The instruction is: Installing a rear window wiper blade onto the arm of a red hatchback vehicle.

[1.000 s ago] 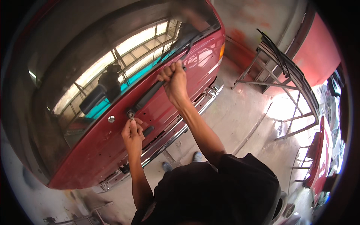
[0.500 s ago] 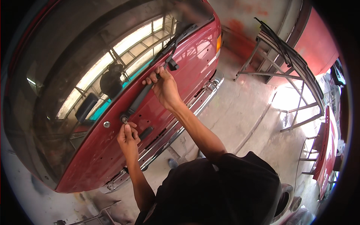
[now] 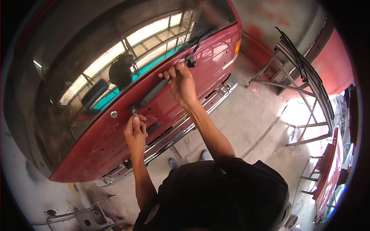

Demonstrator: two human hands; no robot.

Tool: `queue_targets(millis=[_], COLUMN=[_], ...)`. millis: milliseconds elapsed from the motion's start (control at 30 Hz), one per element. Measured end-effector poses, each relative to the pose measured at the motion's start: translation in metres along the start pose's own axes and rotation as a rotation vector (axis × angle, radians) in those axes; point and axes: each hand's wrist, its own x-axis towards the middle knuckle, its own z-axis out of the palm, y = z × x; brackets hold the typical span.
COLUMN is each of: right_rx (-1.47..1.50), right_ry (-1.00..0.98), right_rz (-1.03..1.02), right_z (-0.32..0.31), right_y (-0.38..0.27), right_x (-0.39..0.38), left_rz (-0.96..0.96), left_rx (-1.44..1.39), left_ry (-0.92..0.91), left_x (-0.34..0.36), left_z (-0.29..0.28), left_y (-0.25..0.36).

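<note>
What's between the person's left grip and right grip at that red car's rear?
In the head view, a long, slim, dark grey wiper arm spans most of the stretch between the left grip and right grip, over glossy red bodywork.

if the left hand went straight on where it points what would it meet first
Probably the round pivot at the lower end of the dark wiper arm; exact depth is unclear.

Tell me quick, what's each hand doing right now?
Left hand: closed, pinching what looks like a small metal tool.
Right hand: closed around the dark wiper arm.
</note>
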Motion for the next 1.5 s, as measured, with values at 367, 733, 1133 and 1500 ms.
queue_targets(millis=[367, 733, 1133, 1500], right_rx=[0.005, 0.039, 0.027, 0.018], right_ry=[-0.020, -0.064, -0.099, -0.140], right_rz=[-0.014, -0.021, -0.014, 0.002], right_z=[-0.006, -0.015, -0.014, -0.016], right_y=[0.001, -0.002, -0.002, -0.005], right_x=[0.002, 0.004, 0.004, 0.003], left_rz=[0.015, 0.018, -0.033, -0.057], left_rx=[-0.050, -0.066, -0.641, -0.259], left_ry=[0.011, 0.002, -0.018, -0.017], left_x=[0.000, -0.003, -0.006, -0.010], left_z=[0.002, 0.009, 0.042, 0.016], left_y=[-0.004, -0.004, -0.016, 0.002])
